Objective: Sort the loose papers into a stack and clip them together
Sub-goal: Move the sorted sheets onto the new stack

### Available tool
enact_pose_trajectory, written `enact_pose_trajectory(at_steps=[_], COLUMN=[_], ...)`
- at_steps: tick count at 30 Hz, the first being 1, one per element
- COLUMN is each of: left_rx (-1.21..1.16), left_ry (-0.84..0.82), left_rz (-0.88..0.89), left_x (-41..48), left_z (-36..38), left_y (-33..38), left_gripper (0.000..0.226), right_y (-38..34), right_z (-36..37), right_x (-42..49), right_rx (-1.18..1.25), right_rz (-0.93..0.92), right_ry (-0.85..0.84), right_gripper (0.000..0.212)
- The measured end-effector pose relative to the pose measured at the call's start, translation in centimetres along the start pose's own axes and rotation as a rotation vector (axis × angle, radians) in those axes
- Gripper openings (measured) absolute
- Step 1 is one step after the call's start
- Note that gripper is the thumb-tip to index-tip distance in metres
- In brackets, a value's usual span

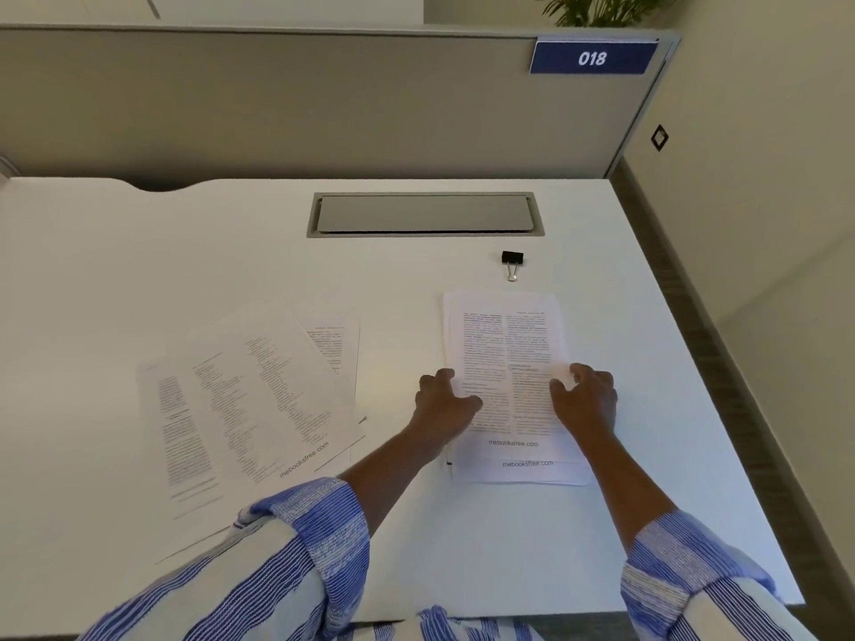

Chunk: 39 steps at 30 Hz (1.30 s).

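Observation:
A small stack of printed papers [504, 335] lies on the white desk [416, 525] right of centre, its sheets slightly offset at the bottom. My left hand [442, 404] rests on the stack's left edge and my right hand [587, 397] on its right edge, fingers pressing the sheets from both sides. A loose spread of several printed pages [245, 400] lies fanned out to the left, untouched. A black binder clip [511, 262] lies just beyond the stack's top edge, apart from both hands.
A grey cable hatch [424, 214] is set into the desk behind the clip. A grey partition [277, 99] with a blue "018" sign [593, 57] closes the back. The desk's right edge [721, 377] drops to the floor.

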<state>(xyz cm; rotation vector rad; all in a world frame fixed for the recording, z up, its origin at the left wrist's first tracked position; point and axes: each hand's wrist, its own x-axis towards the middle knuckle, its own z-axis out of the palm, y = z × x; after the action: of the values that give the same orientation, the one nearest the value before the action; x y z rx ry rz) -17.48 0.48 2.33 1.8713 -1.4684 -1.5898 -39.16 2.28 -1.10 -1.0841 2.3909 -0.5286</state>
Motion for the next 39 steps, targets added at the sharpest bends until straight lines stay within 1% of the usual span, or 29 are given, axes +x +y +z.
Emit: enact_pose_trajectory(at_steps=[2,4,6,8,10,11,13,14,16,19,23,28,31,34,37,39], left_rx=[0.007,-0.014,-0.045,-0.069,-0.082,-0.102,-0.131,-0.129,-0.120,-0.178,-0.231,-0.281,-0.305,-0.302,-0.255,-0.238], left_ry=[0.024,0.073,0.157,0.270,0.400,0.470,0.584,0.631,0.692,0.714,0.707,0.696,0.693,0.677,0.670,0.676], left_rz=[-0.002,-0.012,-0.031,-0.063,-0.121,-0.169,-0.262,-0.315,-0.419,-0.510,-0.501,-0.476,-0.465,-0.455,-0.448,-0.439], left_x=[0.0,0.0,-0.2,-0.4,-0.8,-1.2,-2.0,-2.5,-3.6,-4.7,-4.8,-4.7,-4.8,-4.9,-5.0,-4.9], left_z=[-1.1,-3.0,-5.6,-8.7,-11.6,-13.3,-16.0,-17.3,-19.4,-21.0,-20.8,-20.8,-21.2,-21.4,-21.5,-21.7], left_y=[-0.6,-1.4,-2.5,-3.8,-5.6,-6.8,-8.8,-9.8,-11.8,-14.0,-14.5,-14.2,-14.4,-14.6,-14.6,-14.5], left_gripper=[0.069,0.065,0.061,0.057,0.053,0.052,0.056,0.059,0.067,0.076,0.080,0.079,0.077,0.076,0.076,0.076], right_y=[-1.0,-2.8,-5.1,-7.6,-10.0,-11.6,-14.5,-15.9,-18.1,-20.3,-21.7,-22.0,-22.2,-22.2,-22.0,-22.1], right_z=[0.5,1.1,2.1,3.7,5.7,7.1,9.1,10.2,12.3,14.6,16.0,17.0,17.2,17.0,16.3,15.3], right_x=[-0.3,-1.3,-2.7,-4.1,-5.5,-6.6,-8.9,-10.0,-11.6,-13.4,-14.9,-15.3,-15.4,-15.4,-14.9,-14.3], right_rx=[0.008,-0.053,-0.104,-0.076,0.000,0.063,0.134,0.122,0.049,-0.052,-0.120,-0.034,0.085,0.255,0.332,0.432], right_rz=[0.010,-0.003,-0.121,-0.313,-0.487,-0.543,-0.573,-0.570,-0.541,-0.478,-0.401,-0.318,-0.259,-0.162,-0.191,-0.222], right_ry=[-0.001,0.056,0.139,0.163,0.072,-0.029,-0.233,-0.311,-0.406,-0.458,-0.462,-0.507,-0.516,-0.552,-0.590,-0.623], right_gripper=[0.057,0.062,0.063,0.060,0.055,0.052,0.049,0.050,0.056,0.065,0.069,0.069,0.061,0.045,0.031,0.025])
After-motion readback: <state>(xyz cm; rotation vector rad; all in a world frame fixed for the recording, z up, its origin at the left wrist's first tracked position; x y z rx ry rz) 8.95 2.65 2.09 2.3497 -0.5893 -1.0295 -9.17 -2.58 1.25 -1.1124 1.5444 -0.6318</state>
